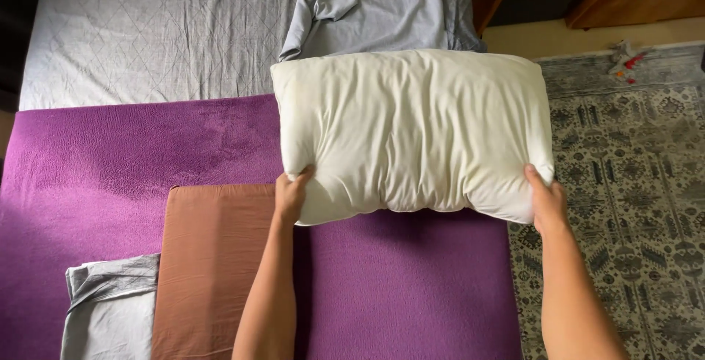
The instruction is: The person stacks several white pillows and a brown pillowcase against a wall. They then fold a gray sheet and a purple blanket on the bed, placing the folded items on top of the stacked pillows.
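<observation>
Left hand (290, 197): arm stretched forward, fingers pinching the near left corner of the white pillow (411, 132).
Right hand (548, 202): arm extended, gripping the near right corner.
Pillow: held above the purple blanket (117, 176).

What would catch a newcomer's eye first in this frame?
The big white pillow, held at its near corners by the left hand and right hand, fills the centre. Beneath it lies a vivid purple blanket, with a folded brown cloth at lower left.
</observation>
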